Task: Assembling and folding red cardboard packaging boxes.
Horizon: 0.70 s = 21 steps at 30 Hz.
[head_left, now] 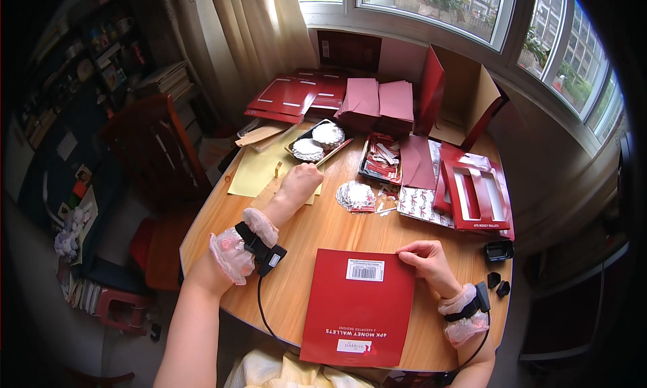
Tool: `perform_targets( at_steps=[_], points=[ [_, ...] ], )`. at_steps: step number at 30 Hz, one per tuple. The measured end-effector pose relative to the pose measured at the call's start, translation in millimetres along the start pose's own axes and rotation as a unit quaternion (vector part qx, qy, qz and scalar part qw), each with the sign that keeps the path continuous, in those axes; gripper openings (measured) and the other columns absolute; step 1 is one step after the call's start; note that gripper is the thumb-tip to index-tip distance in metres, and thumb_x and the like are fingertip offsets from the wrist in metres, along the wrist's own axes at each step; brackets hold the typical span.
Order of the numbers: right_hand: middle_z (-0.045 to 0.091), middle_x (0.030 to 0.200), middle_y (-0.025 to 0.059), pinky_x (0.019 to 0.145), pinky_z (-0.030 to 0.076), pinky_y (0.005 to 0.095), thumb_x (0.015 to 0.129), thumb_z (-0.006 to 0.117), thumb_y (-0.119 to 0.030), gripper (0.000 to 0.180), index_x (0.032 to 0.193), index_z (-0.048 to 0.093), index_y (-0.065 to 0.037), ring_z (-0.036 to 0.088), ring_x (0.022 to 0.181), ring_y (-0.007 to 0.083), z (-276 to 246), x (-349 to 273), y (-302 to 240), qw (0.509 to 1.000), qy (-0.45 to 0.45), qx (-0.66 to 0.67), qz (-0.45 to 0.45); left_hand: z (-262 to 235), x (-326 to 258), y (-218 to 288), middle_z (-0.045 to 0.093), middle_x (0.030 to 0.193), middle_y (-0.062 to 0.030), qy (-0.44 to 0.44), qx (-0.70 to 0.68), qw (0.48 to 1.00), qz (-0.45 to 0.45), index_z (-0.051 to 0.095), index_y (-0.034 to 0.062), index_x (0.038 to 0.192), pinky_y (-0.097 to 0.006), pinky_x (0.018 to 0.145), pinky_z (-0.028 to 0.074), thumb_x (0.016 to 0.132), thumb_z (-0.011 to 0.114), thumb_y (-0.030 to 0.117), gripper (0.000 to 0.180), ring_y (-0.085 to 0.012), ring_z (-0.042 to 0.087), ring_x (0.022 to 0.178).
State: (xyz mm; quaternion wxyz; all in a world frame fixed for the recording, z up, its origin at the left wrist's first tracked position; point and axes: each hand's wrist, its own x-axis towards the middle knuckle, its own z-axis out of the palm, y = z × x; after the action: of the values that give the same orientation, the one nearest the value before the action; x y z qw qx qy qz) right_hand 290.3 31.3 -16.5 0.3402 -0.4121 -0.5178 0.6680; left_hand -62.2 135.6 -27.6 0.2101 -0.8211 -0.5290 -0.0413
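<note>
A flat red cardboard packet (357,300) with a white barcode label lies at the table's near edge, its print upside down to me. My right hand (431,263) pinches its far right corner between thumb and fingers. Farther off, my left hand (300,188) is closed beside a black tray (291,150) that holds silver round pieces (309,149); whatever its fingers grip, if anything, is hidden. Under and beside that hand lie yellow sheets (253,177). A small stack of silver scalloped rounds (355,195) sits on the table to its right.
A second black tray (364,169) contains red and white small pieces. Behind stand stacks of pink-red envelopes (362,97), red folded cards (283,97) and an open carton (455,112). Red window frames (475,196) and a small black box (499,250) are at the right.
</note>
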Motion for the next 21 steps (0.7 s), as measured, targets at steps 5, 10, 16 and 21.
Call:
perform_targets(
  at_steps=[5,10,16,21],
  points=[
    [0.069,0.080,0.0001,0.049,0.041,0.0155,0.090,0.072,-0.014,0.015,0.096,0.073,0.000,0.060,0.065,0.0029,7.3,-1.1,-10.4,0.999,-0.001,-0.042,0.011,7.7,-7.3,7.2,0.066,0.082,-0.0093,0.019,0.076,0.997,-0.010,0.072,0.0073,0.079,-0.031,0.071,0.057,0.074,0.064,0.005,0.009,-0.0226,0.068,0.083],
    [0.066,0.076,-0.0032,0.047,0.038,0.0146,0.090,0.072,-0.018,0.017,0.095,0.073,-0.002,0.056,0.062,0.0014,-2.5,-1.0,-9.0,0.997,0.015,-0.071,0.037,17.0,8.9,20.0,0.066,0.080,-0.0072,0.023,0.162,0.985,0.053,0.072,0.0101,0.077,-0.028,0.067,0.056,0.071,0.066,0.006,0.009,-0.0198,0.068,0.082],
    [0.070,0.086,0.0041,0.058,0.054,0.0186,0.092,0.068,-0.009,0.012,0.099,0.070,0.001,0.068,0.074,0.0085,0.9,4.6,-5.4,0.998,-0.027,0.029,0.039,10.4,3.7,3.8,0.068,0.077,-0.0057,-0.001,0.108,0.993,0.044,0.072,0.0098,0.075,-0.027,0.069,0.054,0.072,0.065,0.005,0.009,-0.0169,0.068,0.079],
    [0.070,0.086,0.0040,0.059,0.054,0.0182,0.092,0.068,-0.011,0.014,0.100,0.070,0.001,0.068,0.074,0.0080,-3.3,2.7,-4.3,0.999,-0.022,0.015,0.034,1.3,8.9,10.1,0.069,0.076,-0.0063,-0.010,0.106,0.993,0.052,0.073,0.0110,0.075,-0.027,0.068,0.055,0.074,0.066,0.004,0.010,-0.0180,0.069,0.079]
  ],
)
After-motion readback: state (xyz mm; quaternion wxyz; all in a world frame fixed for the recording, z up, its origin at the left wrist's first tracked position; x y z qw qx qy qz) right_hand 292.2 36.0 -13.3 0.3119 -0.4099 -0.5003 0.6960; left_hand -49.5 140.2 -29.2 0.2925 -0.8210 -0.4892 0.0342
